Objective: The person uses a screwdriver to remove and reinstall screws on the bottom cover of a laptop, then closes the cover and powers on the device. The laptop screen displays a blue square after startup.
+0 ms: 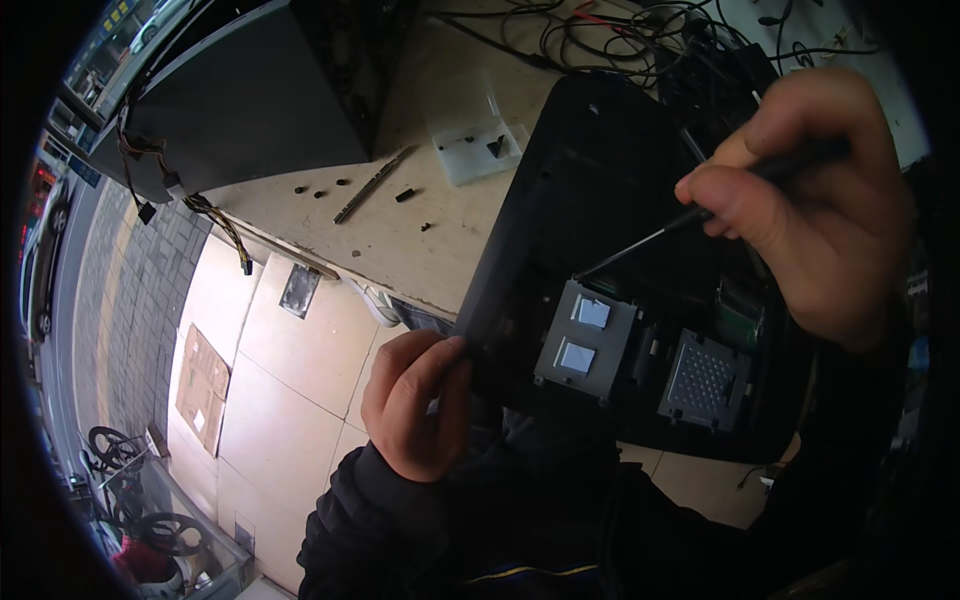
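Note:
A black laptop [590, 170] lies underside up and tilted across the table's edge, with its bays exposed. My right hand [815, 200] is closed round a dark-handled screwdriver [640, 243]. The thin shaft slants down to the left, and its tip meets the upper left corner of a grey metal drive bracket [606, 345]. Two pale rectangular patches show on that bracket. Beside it sits a perforated metal plate [708, 380]. At the laptop's left edge, my left hand [415, 405] has its fingers curled against the rim; part of its grip is hidden.
On the table [420, 240] lie a slim metal rod [372, 187], several small dark parts and a clear plastic box [475, 150]. A dark computer case [240, 110] with hanging wires stands far left. Tangled black cables [600, 40] lie behind the laptop. Tiled floor [290, 400] shows below left.

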A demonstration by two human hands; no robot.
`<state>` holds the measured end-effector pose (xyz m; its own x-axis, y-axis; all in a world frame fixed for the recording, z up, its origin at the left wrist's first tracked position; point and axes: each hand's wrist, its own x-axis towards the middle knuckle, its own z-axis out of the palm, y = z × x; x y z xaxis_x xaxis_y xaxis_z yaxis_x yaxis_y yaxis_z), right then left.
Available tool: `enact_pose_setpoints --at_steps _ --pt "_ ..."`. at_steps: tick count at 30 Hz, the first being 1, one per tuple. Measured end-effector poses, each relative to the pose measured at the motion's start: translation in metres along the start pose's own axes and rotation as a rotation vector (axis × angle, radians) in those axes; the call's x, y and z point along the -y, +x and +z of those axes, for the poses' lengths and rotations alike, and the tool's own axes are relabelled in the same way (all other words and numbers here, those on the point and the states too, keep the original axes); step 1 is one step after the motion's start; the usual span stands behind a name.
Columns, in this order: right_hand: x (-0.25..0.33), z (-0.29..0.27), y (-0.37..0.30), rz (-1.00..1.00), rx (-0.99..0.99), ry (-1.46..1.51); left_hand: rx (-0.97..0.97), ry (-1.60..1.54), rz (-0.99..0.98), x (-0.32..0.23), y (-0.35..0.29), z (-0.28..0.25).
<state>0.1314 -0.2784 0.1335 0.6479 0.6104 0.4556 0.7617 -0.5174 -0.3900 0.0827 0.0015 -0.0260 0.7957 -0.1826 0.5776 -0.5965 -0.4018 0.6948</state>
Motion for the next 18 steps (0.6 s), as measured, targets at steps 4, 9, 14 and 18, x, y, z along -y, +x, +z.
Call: enact_pose_setpoints --at_steps 4,9,14,18 --pt "0.001 -0.004 0.0 0.048 -0.017 0.071 -0.024 -0.003 -0.001 0.002 0.0 0.003" --pt "-0.029 -0.027 0.005 0.106 -0.195 0.104 -0.054 -0.057 -0.024 0.002 0.007 -0.001" --pt "-0.053 0.04 0.046 0.139 -0.213 0.254 -0.044 -0.114 -0.1 0.001 0.015 -0.011" --pt "-0.057 0.055 0.053 0.179 -0.194 0.231 -0.064 -0.192 -0.198 0.0 0.019 -0.014"
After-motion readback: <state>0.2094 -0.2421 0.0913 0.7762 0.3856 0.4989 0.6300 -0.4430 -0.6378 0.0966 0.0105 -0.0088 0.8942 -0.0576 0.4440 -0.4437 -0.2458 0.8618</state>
